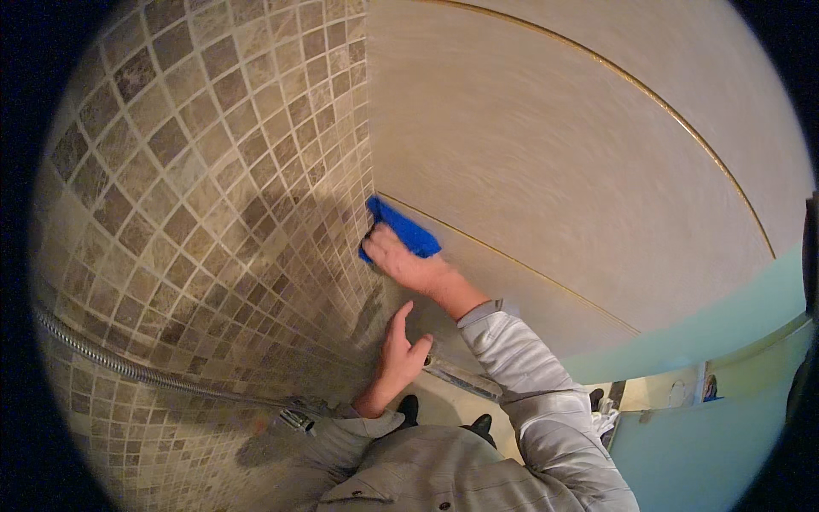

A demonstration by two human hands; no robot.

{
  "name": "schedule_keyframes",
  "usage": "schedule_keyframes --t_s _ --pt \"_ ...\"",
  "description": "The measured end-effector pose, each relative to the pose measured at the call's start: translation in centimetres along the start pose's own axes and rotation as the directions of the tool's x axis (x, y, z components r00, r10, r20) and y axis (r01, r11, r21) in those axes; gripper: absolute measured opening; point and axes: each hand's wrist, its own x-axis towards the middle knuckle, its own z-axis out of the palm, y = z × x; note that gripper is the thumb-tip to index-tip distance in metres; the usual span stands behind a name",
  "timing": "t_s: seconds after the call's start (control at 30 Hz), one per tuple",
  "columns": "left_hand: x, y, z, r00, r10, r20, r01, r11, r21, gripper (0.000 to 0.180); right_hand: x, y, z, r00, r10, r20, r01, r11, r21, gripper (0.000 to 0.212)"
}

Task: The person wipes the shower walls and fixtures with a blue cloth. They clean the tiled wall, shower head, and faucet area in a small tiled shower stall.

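A blue cloth [409, 230] is bunched in my right hand [408, 263], its fingers closed on it. That hand reaches into the corner where a mosaic-tiled wall [183, 171] meets a smooth beige wall [529, 145]. The cloth lies at the end of a thin gold strip [512, 256] on the beige wall; whether it presses on the surface I cannot tell. Lower and nearer to me, my left hand [397, 358] is held beside the tiles with nothing in it. Its fingers point up and the thumb stands apart.
A ribbed metal hose [119, 365] runs along the tiles at left, near a chrome fitting [296, 420]. Below my hands is a metal-edged ledge [461, 377], with my dark shoes [482, 424] past it. Pale green glass-like panels [691, 452] stand at right.
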Motion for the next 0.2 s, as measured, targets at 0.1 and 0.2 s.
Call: schedule_keyframes --t_s 0.1,0.2 --pt "-1.4 -2.6 -1.0 1.0 0.002 -0.026 -0.001 0.999 0.037 0.071 -1.7 -2.5 1.5 0.998 0.01 0.07 -0.016 0.996 0.083 0.027" --pt "-2.4 -2.7 -1.0 0.999 -0.031 0.012 0.031 0.999 0.039 0.071 -7.6 -2.5 11.1 0.991 -0.005 -0.137 0.012 0.999 0.052 0.044"
